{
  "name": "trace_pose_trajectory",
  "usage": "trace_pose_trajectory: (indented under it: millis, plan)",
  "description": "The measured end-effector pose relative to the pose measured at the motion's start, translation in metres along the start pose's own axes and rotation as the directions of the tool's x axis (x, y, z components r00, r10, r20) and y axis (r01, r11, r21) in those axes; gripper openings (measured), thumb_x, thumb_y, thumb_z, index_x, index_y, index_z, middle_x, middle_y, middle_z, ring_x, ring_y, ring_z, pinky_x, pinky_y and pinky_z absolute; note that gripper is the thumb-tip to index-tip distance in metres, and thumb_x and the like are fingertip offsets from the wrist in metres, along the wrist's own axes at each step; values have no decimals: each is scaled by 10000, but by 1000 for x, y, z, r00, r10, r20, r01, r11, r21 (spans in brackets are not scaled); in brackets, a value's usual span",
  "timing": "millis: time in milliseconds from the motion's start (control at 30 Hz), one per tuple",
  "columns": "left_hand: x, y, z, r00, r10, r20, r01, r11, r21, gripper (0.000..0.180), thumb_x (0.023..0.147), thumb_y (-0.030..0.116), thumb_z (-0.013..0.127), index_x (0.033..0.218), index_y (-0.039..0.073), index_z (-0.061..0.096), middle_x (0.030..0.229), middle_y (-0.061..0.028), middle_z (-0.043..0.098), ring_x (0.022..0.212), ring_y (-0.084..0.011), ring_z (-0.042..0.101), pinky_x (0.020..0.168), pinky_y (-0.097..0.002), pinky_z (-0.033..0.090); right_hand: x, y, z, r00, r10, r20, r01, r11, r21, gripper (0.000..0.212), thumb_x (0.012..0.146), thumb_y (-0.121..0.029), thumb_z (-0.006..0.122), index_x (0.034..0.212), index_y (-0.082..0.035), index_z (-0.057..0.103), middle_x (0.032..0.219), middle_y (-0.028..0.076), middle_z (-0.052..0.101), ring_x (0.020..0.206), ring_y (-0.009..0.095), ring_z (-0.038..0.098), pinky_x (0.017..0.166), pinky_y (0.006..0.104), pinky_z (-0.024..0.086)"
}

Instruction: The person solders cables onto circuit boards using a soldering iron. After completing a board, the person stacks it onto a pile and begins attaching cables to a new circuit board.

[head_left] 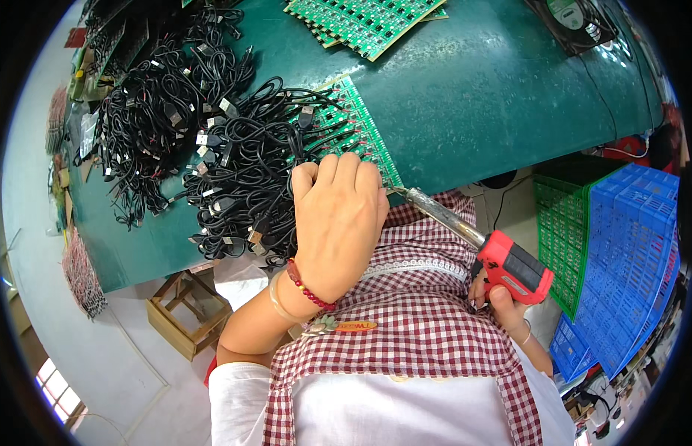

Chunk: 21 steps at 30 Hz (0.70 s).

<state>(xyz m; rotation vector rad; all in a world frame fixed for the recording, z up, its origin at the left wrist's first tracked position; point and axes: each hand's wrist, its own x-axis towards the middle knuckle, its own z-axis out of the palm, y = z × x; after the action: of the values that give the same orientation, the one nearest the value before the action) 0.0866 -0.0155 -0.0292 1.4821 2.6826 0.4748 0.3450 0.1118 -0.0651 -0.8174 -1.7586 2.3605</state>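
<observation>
My left hand point(337, 215) is over the near edge of a green circuit board panel point(374, 137), its fingers curled down and closed. Whatever the fingertips hold is hidden beneath the hand. In my right hand point(503, 303) is a red and black soldering gun point(513, 269), gripped by its handle. Its metal barrel points up and left, and the tip is beside the left fingers at the panel's near corner. Black USB cables point(249, 156) lie bundled against the panel's left side, several with their thin ends on the board.
Another heap of black cables point(149, 104) lies farther left on the green table point(480, 104). Stacked green circuit panels point(368, 26) are at the back, and a black fan point(573, 22) at the far right. Blue crates point(628, 253) and a green crate point(561, 230) stand right; a wooden stool point(184, 312) is below left.
</observation>
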Motion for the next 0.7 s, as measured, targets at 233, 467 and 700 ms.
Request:
trace_pose_trajectory:
  millis: [233, 467, 700]
  plan:
    - [0, 0, 3, 1000, -1, -26, 1, 1000, -5, 180, 697, 55, 679, 791, 89, 529, 757, -37, 509, 755, -223, 513, 741, -363, 340, -4, 6, 6, 999, -40, -33, 42, 996, 76, 417, 900, -348, 576, 1068, 31, 534, 743, 68, 573, 638, 121, 524, 589, 272, 454]
    - [0, 1, 3, 1000, 0, -31, 0, 1000, 9, 179, 696, 54, 677, 787, 90, 528, 751, -36, 506, 749, -224, 512, 739, -361, 340, -6, 0, 5, 998, -10, -66, 15, 996, 86, 426, 897, -348, 577, 1095, 25, 524, 763, 64, 572, 646, 123, 531, 601, 270, 462]
    - [2, 2, 2, 1000, 2, -25, -1, 1000, 16, 172, 700, 53, 674, 782, 89, 527, 743, -36, 495, 749, -226, 509, 740, -362, 342, -4, 0, 2, 999, -19, -35, 20, 999, 37, 404, 896, -319, 575, 1102, 24, 524, 758, 66, 574, 647, 122, 537, 593, 272, 467]
